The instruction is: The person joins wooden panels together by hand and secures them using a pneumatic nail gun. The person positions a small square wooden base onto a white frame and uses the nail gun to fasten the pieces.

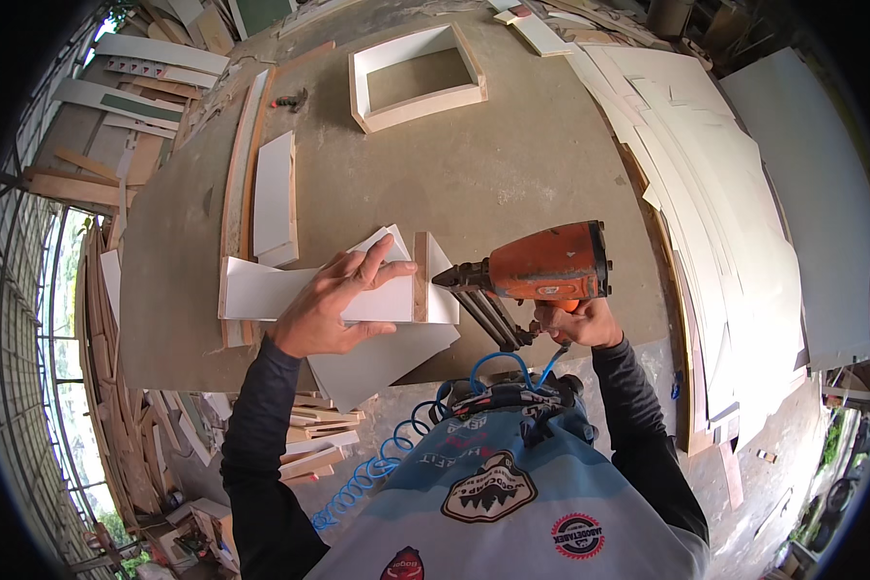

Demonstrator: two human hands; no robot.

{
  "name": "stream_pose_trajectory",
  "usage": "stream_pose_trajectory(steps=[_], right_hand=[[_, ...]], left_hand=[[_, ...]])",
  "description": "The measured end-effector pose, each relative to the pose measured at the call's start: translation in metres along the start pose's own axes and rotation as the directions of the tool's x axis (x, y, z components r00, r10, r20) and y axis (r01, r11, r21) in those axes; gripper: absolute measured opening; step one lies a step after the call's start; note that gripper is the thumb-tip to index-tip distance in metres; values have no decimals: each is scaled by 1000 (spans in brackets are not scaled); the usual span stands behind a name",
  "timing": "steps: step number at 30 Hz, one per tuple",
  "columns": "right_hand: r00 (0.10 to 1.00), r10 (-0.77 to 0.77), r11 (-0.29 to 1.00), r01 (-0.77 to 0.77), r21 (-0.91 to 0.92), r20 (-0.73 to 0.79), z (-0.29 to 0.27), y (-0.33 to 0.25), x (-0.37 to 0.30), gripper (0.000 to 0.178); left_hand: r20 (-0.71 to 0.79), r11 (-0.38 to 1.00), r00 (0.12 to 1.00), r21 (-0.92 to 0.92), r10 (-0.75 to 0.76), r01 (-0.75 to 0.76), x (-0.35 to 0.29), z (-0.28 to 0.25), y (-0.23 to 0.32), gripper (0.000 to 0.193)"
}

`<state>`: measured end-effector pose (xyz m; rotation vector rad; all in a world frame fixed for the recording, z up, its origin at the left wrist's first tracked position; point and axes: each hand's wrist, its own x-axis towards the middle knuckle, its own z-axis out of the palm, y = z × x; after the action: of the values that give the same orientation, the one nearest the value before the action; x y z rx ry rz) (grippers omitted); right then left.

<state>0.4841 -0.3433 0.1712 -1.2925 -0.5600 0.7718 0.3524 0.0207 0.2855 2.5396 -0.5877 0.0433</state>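
Observation:
My left hand [333,304] lies spread over a white box-like piece [256,290] at the near edge of the work table, fingers apart and thumb along its near side. An upright white board with a bare wood edge [420,280] stands at its right end. Beneath lies a loose white panel [387,360], jutting past the table edge. In my right hand [590,324] is an orange and black nail gun [551,263], fingers wrapped round its handle. Its nose points left, close to the upright board; whether they touch I cannot tell.
A white rectangular frame [420,116] rests at the far side of the table [454,184]. A white board [276,198] and a long wood strip [246,174] lie on the left. A coiled blue air hose [362,476] hangs near my body. White sheets [706,213] are stacked at right.

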Motion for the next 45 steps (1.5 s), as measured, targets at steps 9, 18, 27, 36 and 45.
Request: stream_pose_trajectory(steps=[9, 18, 27, 36, 45], right_hand=[[987, -150, 987, 153, -53, 60, 0, 8, 3, 31], [985, -164, 986, 165, -18, 48, 6, -1, 3, 29], [991, -120, 990, 124, -69, 58, 2, -1, 3, 28], [995, -89, 996, 88, 22, 37, 4, 9, -12, 42], [997, -75, 997, 74, 17, 17, 3, 22, -13, 57]], left_hand=[[-88, 997, 996, -82, -22, 15, 0, 2, 3, 130], [-85, 996, 996, -83, -31, 24, -1, 4, 0, 135], [-69, 993, 996, -109, -57, 49, -3, 3, 1, 136], [-90, 992, 994, -118, -56, 45, 0, 4, 0, 137], [-86, 992, 994, -113, -64, 54, -2, 5, 0, 137]])
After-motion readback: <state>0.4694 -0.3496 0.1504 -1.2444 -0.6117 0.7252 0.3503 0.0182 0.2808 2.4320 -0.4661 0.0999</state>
